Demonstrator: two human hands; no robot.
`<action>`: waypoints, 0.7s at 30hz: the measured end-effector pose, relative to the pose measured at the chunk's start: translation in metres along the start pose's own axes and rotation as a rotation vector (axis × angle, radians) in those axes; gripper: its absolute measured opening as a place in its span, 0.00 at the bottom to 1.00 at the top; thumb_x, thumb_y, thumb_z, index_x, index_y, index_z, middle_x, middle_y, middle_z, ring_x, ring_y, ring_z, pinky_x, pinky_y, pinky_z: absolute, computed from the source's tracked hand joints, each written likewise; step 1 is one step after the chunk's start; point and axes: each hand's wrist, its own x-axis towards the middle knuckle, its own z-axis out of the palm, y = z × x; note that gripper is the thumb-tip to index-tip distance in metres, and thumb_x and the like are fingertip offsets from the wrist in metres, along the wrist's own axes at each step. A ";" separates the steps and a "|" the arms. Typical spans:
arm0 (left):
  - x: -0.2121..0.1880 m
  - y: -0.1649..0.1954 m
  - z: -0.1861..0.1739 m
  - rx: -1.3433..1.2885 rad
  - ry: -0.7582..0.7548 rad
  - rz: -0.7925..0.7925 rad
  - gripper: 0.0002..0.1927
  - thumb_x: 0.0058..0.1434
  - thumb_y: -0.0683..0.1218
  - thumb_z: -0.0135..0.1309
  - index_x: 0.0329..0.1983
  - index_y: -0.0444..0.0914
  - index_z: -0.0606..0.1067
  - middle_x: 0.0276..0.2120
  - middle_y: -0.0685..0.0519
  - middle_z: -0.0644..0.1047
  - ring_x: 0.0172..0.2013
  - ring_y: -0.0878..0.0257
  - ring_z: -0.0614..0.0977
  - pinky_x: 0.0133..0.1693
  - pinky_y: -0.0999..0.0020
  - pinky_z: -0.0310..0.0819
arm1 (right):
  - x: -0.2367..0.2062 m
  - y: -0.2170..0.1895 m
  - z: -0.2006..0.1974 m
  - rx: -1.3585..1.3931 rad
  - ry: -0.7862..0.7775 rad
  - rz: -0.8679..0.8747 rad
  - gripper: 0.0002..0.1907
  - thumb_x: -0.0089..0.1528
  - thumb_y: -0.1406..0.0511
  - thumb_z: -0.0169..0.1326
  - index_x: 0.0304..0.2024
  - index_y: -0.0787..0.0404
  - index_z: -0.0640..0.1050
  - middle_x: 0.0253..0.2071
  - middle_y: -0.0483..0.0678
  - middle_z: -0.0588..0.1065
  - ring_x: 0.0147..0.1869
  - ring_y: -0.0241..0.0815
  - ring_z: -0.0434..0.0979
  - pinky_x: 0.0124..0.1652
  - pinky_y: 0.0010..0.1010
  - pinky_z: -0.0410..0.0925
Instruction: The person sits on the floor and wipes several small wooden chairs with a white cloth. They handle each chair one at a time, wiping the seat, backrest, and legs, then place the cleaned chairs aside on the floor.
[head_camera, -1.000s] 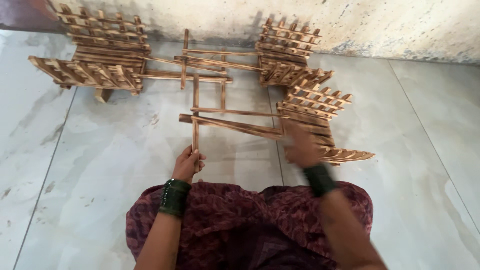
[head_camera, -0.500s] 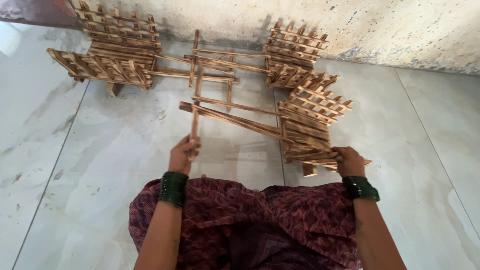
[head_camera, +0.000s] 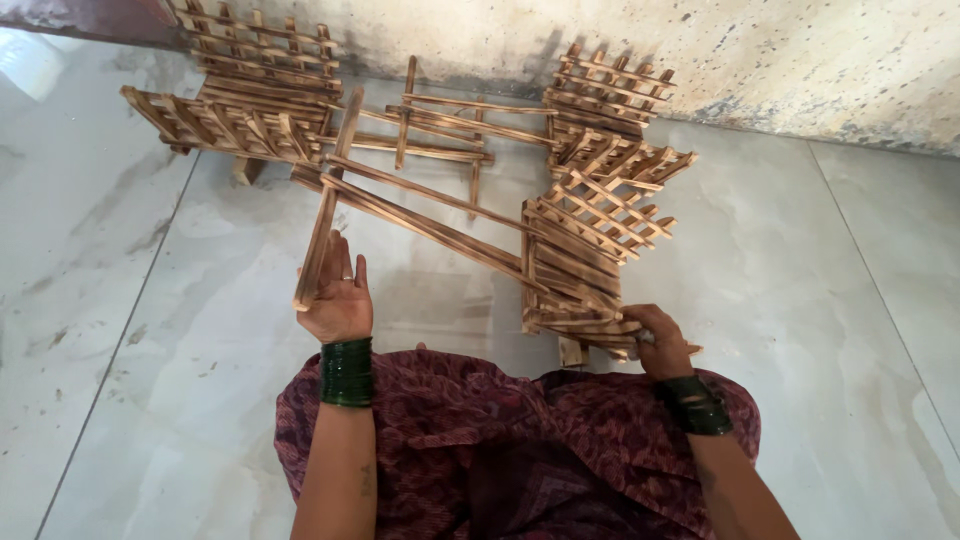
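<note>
- Wooden frame (head_camera: 440, 215) is raised off the tiled floor (head_camera: 150, 330), tilted, in front of the lap.
- Left hand (head_camera: 338, 295): fingers mostly extended, palm pressed to the frame's near-left slat (head_camera: 322, 235); full closure can't be told.
- Right hand (head_camera: 660, 340): closed on the lower edge of the lattice panel (head_camera: 585, 255) at the frame's right end.
- 2 lattice stacks lie beyond the frame by the wall (head_camera: 800, 60): left stack (head_camera: 240, 90), right stack (head_camera: 615, 110).
- Loose slats (head_camera: 440, 125) lie between those stacks.

Glossy pale grey marble-patterned floor tiles (head_camera: 150, 330) with thin dark grout lines, rough stained cream plaster wall (head_camera: 780, 60) along the top, dark reddish-brown strip (head_camera: 90, 18) at upper left, soft daylight glare on the tiles
</note>
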 end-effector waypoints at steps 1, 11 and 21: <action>0.002 -0.002 0.001 0.055 -0.014 0.005 0.30 0.65 0.63 0.48 0.67 0.45 0.72 0.67 0.55 0.73 0.71 0.60 0.66 0.70 0.55 0.52 | -0.002 -0.002 0.001 0.008 0.000 0.000 0.31 0.48 0.83 0.45 0.51 0.61 0.79 0.49 0.54 0.78 0.55 0.55 0.78 0.52 0.38 0.71; 0.013 -0.016 -0.009 0.164 0.172 0.008 0.17 0.66 0.55 0.53 0.57 0.49 0.73 0.59 0.59 0.72 0.61 0.50 0.70 0.60 0.54 0.57 | 0.002 -0.042 0.044 -0.136 0.013 -0.100 0.29 0.44 0.80 0.49 0.48 0.61 0.80 0.46 0.55 0.79 0.50 0.59 0.81 0.48 0.43 0.74; 0.019 -0.015 0.013 0.491 0.422 -0.273 0.32 0.61 0.41 0.45 0.67 0.59 0.58 0.56 0.56 0.73 0.53 0.56 0.75 0.49 0.56 0.67 | 0.004 -0.042 0.065 -0.222 0.008 -0.063 0.30 0.45 0.78 0.53 0.51 0.55 0.80 0.51 0.49 0.77 0.59 0.54 0.74 0.57 0.47 0.59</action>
